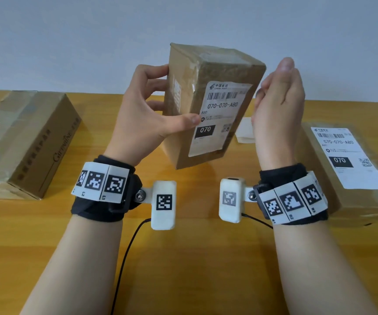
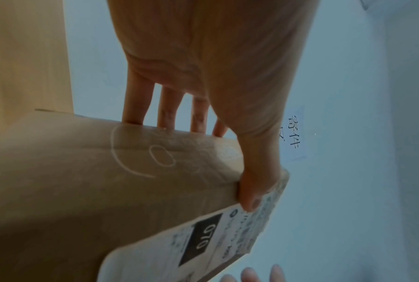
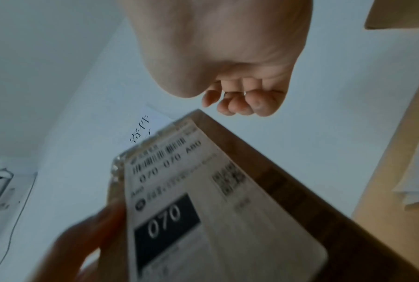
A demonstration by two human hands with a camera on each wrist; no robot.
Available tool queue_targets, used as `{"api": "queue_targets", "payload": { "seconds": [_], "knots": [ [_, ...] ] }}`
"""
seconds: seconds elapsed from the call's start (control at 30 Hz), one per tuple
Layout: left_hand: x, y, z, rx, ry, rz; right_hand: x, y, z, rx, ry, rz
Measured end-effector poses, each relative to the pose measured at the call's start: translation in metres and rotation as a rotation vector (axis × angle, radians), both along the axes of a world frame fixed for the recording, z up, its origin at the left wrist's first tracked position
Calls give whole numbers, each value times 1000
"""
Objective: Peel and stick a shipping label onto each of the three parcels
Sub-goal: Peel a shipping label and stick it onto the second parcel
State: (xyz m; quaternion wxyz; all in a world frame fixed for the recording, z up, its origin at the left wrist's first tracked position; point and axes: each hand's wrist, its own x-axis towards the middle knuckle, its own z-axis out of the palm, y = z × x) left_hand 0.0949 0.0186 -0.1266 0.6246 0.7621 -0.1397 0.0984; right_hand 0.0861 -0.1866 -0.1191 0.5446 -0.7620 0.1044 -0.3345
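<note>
A pale wall (image 1: 70,30) rises behind a yellow wooden table (image 1: 195,258). Above it the left hand (image 1: 142,110) grips a tall cardboard box (image 1: 208,71), tilted, thumb on its white label (image 1: 219,119), fingers on the far side. The right hand (image 1: 279,105) is beside it, holding nothing, fingers loosely curled. Only the left wrist view shows chalky loops (image 2: 141,152) on a plain face. A labelled box (image 1: 347,178) lies right, a bare taped box (image 1: 24,137) left. Paper sheets (image 1: 244,130) lie behind.
</note>
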Motion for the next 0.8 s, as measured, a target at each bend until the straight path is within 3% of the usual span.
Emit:
{"api": "queue_targets", "payload": {
  "seconds": [0.1,0.17,0.27,0.33,0.5,0.8],
  "knots": [
    [2,3,-2,34,15,73,-2,-5,6,154,-19,125],
    [4,4,-3,23,34,119,-8,-5,9,189,13,320],
    [5,3,-5,0,49,163,-12,1,11,290,146,637],
    [5,2,-5,-29,58,166,-12,4,11,328,246,740],
    [3,0,-3,-16,20,149,-12,5,7,324,317,800],
    [5,8,-7,-12,16,99,-11,7,7,408,188,745]
  ]
}}
